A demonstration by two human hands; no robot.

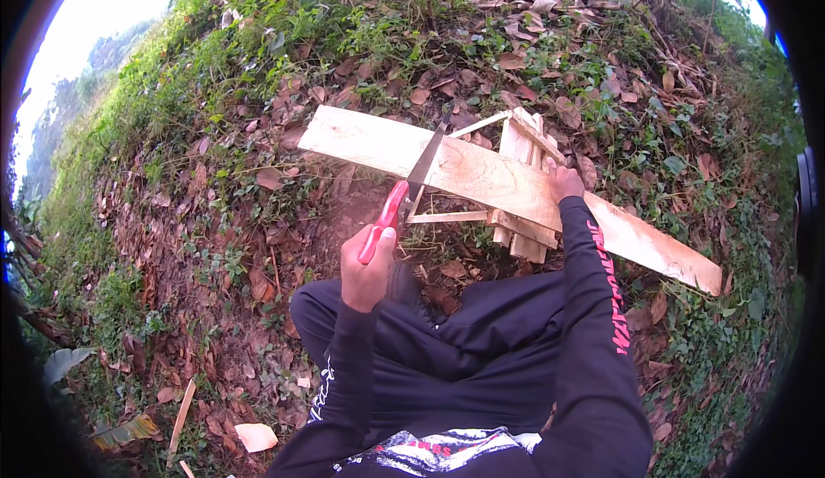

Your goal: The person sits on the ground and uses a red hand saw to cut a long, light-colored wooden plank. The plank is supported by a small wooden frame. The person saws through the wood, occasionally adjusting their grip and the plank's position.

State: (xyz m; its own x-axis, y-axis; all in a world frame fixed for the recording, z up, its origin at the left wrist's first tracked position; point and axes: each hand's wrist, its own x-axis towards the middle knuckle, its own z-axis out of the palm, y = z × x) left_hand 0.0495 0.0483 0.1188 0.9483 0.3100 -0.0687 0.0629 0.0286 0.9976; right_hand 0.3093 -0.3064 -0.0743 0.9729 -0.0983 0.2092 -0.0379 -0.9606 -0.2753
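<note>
Long pale wooden plank (481,177), laid slantwise across a low stack of wood offcuts (520,220) on sloping ground (215,246), one end up at left, the other reaching down to the right. Across it near the middle, the dark blade of a handsaw (411,188), red handle toward the body. Left hand (365,267) wrapped fully closed around that red handle, thumb on top. Right hand (563,179) pressed flat on the plank just beside the stack, fingers spread rather than curled, gripping nothing, only bearing down.

Plank probably stiff, dry and fairly light for its length; likely to rock or slide on the loose stack unless weighted close to the cut. Best taken by the long edges or pinned from above near the support; rough sawn face probably splintery. Saw blade thin and likely springy, so best held only by the handle.

Around: dead brown leaves (284,109), green weeds, thin wood slats (440,217) under the plank, dark trousers (447,340) and black long sleeves (593,332) below.
</note>
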